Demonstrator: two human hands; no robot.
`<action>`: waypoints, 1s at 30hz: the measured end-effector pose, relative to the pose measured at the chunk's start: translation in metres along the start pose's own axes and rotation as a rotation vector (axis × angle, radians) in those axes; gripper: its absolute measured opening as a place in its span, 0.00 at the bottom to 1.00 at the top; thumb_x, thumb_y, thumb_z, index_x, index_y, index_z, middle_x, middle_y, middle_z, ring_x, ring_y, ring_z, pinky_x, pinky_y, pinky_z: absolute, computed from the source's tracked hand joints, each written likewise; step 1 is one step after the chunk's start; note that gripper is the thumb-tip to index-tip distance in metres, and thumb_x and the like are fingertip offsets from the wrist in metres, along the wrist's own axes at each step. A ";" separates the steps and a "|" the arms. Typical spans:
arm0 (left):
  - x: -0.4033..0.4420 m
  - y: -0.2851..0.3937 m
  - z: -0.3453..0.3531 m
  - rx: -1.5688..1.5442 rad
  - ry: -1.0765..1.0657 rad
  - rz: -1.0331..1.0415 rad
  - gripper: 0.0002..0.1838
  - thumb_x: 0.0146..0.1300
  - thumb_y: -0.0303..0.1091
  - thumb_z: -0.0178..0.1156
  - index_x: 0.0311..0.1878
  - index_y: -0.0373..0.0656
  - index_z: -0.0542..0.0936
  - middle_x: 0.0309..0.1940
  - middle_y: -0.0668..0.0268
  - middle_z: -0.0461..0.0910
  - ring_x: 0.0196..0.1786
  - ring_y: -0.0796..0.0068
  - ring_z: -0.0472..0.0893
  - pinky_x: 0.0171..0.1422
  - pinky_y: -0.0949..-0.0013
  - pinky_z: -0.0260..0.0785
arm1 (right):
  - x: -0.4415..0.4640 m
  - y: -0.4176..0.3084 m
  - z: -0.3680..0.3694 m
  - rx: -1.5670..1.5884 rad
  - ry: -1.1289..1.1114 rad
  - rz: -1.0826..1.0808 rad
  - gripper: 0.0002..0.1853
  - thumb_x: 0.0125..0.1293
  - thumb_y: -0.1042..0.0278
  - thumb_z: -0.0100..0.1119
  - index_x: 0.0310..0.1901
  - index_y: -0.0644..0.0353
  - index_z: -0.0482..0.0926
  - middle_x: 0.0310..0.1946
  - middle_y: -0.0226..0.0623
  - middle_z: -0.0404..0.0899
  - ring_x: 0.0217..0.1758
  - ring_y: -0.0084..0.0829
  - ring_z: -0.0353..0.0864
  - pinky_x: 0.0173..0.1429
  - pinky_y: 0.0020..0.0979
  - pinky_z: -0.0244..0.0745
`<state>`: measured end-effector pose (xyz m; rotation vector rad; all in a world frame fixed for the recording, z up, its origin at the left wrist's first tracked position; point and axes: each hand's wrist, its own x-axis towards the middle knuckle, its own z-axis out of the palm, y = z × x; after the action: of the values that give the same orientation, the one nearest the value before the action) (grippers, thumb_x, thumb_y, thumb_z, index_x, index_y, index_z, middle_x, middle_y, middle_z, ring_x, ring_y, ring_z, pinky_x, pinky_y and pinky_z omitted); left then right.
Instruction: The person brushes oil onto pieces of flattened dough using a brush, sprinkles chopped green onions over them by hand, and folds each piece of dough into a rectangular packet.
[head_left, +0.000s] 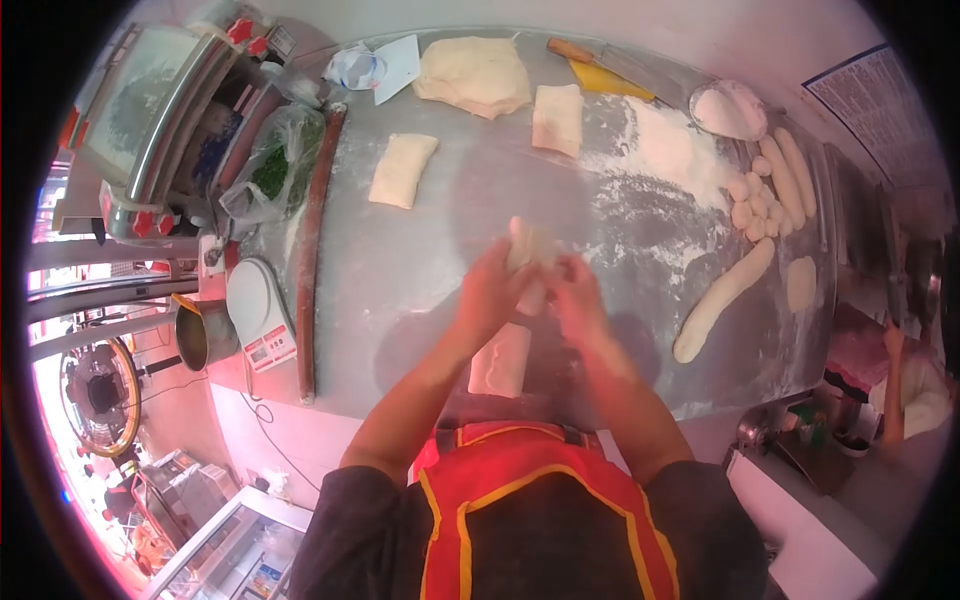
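Observation:
Over the middle of the metal worktop, a small piece of dough [527, 243] is held up between both hands. My left hand [490, 292] is closed around its left side, with the fingers pointing away from me. At its right side my right hand [577, 297] pinches it, though the fingertips are partly blurred. Just below the hands, a flat rectangular piece of dough [500, 362] lies near the front edge. Farther off rest another flat dough piece [403, 171] to the left and a third [557, 120] at the back.
A large dough slab [474, 75], loose flour [672, 145] and a flour bowl [728, 109] are at the back. Dough balls [757, 205] and a long dough roll [725, 300] lie right. A long rolling pin [320, 250] and a scale [262, 315] stand left. A person [905, 385] is far right.

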<state>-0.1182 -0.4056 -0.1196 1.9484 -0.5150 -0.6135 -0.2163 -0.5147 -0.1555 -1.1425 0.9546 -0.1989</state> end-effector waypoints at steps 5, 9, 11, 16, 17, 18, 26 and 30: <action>0.049 -0.002 0.079 0.048 -0.126 -0.034 0.21 0.59 0.48 0.64 0.39 0.37 0.78 0.32 0.52 0.81 0.35 0.54 0.81 0.41 0.56 0.72 | 0.029 -0.022 -0.082 -0.684 0.365 -0.545 0.23 0.60 0.67 0.62 0.57 0.65 0.72 0.45 0.44 0.77 0.44 0.37 0.78 0.48 0.34 0.74; 0.062 -0.007 0.110 0.246 -0.122 -0.127 0.23 0.60 0.52 0.61 0.40 0.38 0.78 0.33 0.49 0.81 0.37 0.49 0.82 0.42 0.53 0.72 | 0.051 0.001 -0.095 -0.653 0.322 -0.426 0.26 0.60 0.69 0.59 0.60 0.64 0.69 0.54 0.51 0.72 0.57 0.47 0.72 0.61 0.41 0.66; 0.059 -0.015 0.108 0.319 -0.107 -0.119 0.23 0.60 0.53 0.60 0.40 0.38 0.79 0.34 0.49 0.82 0.38 0.49 0.82 0.43 0.53 0.72 | 0.056 0.021 -0.083 -0.621 0.344 -0.378 0.25 0.60 0.70 0.57 0.61 0.63 0.69 0.54 0.49 0.73 0.56 0.46 0.73 0.60 0.40 0.68; 0.096 -0.061 0.041 0.447 0.076 -0.073 0.22 0.61 0.52 0.59 0.43 0.39 0.78 0.36 0.51 0.81 0.41 0.49 0.81 0.45 0.53 0.72 | 0.085 0.019 -0.015 -0.322 0.025 -0.455 0.27 0.63 0.71 0.58 0.64 0.65 0.67 0.53 0.47 0.77 0.54 0.37 0.79 0.59 0.34 0.72; 0.102 -0.079 0.019 0.468 0.217 0.018 0.21 0.61 0.50 0.59 0.43 0.39 0.77 0.37 0.51 0.81 0.42 0.49 0.81 0.45 0.53 0.72 | 0.077 0.011 -0.005 -0.330 -0.029 -0.489 0.26 0.63 0.70 0.58 0.63 0.64 0.68 0.55 0.48 0.77 0.56 0.38 0.78 0.59 0.34 0.72; 0.103 -0.079 -0.014 0.209 0.151 -0.120 0.19 0.61 0.46 0.61 0.45 0.38 0.77 0.38 0.50 0.81 0.43 0.51 0.81 0.46 0.55 0.72 | 0.071 0.001 0.006 -0.332 -0.083 -0.531 0.26 0.63 0.69 0.58 0.63 0.63 0.69 0.56 0.49 0.76 0.58 0.39 0.77 0.60 0.35 0.72; -0.085 -0.116 -0.074 0.195 -0.092 -0.107 0.15 0.63 0.36 0.59 0.48 0.37 0.77 0.34 0.58 0.82 0.37 0.72 0.80 0.42 0.63 0.73 | -0.061 0.057 -0.061 -0.527 -0.198 0.157 0.21 0.67 0.62 0.55 0.57 0.63 0.74 0.49 0.44 0.81 0.52 0.35 0.80 0.52 0.32 0.74; -0.135 -0.097 -0.021 0.105 -0.022 -0.254 0.17 0.61 0.34 0.62 0.50 0.34 0.77 0.36 0.57 0.82 0.41 0.72 0.81 0.45 0.65 0.74 | -0.097 0.083 -0.024 -0.134 -0.160 0.236 0.24 0.65 0.65 0.59 0.59 0.67 0.70 0.51 0.42 0.77 0.51 0.31 0.78 0.53 0.32 0.74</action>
<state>-0.2020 -0.2709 -0.1730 2.1272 -0.3198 -0.7816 -0.3192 -0.4377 -0.1748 -1.1389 0.9617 0.1477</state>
